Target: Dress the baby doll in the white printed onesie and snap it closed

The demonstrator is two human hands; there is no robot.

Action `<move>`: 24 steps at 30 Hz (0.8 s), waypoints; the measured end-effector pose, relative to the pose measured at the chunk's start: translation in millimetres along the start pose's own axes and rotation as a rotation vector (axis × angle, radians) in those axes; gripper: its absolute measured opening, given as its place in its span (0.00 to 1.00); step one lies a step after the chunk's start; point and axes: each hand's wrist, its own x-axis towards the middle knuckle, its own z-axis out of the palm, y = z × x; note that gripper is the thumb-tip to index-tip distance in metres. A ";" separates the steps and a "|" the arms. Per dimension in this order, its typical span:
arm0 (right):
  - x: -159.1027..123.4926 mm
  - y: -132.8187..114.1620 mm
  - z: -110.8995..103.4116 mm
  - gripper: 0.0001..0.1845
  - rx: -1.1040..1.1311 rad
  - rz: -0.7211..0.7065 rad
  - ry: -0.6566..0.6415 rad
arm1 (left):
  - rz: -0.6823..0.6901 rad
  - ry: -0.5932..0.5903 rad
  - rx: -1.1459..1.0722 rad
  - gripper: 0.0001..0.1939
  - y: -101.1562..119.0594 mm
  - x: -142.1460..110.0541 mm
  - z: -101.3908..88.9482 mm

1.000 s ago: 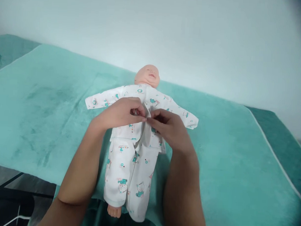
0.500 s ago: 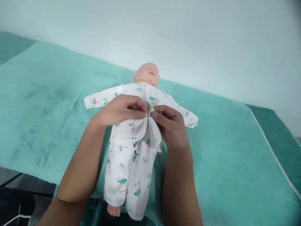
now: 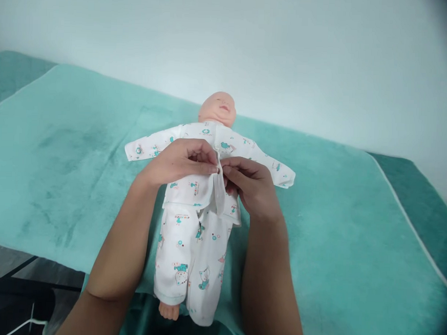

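Observation:
A baby doll [image 3: 217, 107] lies on its back on the teal blanket [image 3: 63, 147], head toward the wall, sleeves spread out. It wears a white printed shirt [image 3: 193, 188] and matching trousers [image 3: 191, 254]. My left hand [image 3: 179, 161] pinches the left edge of the shirt's front opening at the chest. Facing it, my right hand [image 3: 250, 185] pinches the right edge. The two edges meet between my fingertips, and the lower flaps hang loose. One bare foot [image 3: 168, 310] pokes out at the near edge.
The blanket covers a table that runs to a pale wall [image 3: 286, 52] behind. A darker teal strip [image 3: 420, 203] shows at the right. Dark floor and a table frame [image 3: 18, 272] lie at the lower left.
My hands have drawn the two shirt edges closer together at the doll's chest; the right flap that stood open half a second ago now lies nearer the left one.

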 end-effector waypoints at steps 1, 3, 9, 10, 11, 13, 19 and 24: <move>-0.1 0.1 -1.2 0.07 -0.006 -0.002 -0.014 | -0.006 0.004 0.002 0.10 0.5 -0.1 0.3; -0.3 -0.8 -2.6 0.07 -0.032 -0.009 -0.035 | -0.013 0.010 0.003 0.09 1.1 -0.1 0.8; -2.4 -9.0 2.6 0.09 -0.157 0.005 -0.055 | -0.020 0.004 -0.005 0.09 0.6 0.7 1.7; -2.8 -10.3 4.6 0.09 -0.181 -0.001 -0.042 | -0.018 0.008 0.002 0.09 0.8 0.8 1.8; -3.3 -11.4 6.7 0.09 -0.204 -0.009 -0.028 | -0.014 0.013 0.014 0.10 1.2 0.7 2.1; -3.9 -12.8 10.6 0.09 -0.241 -0.024 -0.004 | -0.008 0.019 0.050 0.10 2.8 0.2 2.8; -3.9 -11.6 13.0 0.11 -0.243 -0.029 -0.001 | 0.014 0.012 0.115 0.07 6.0 -3.1 3.5; -4.2 -12.2 11.2 0.12 -0.224 -0.009 -0.016 | 0.040 -0.005 0.055 0.08 0.6 -2.8 0.5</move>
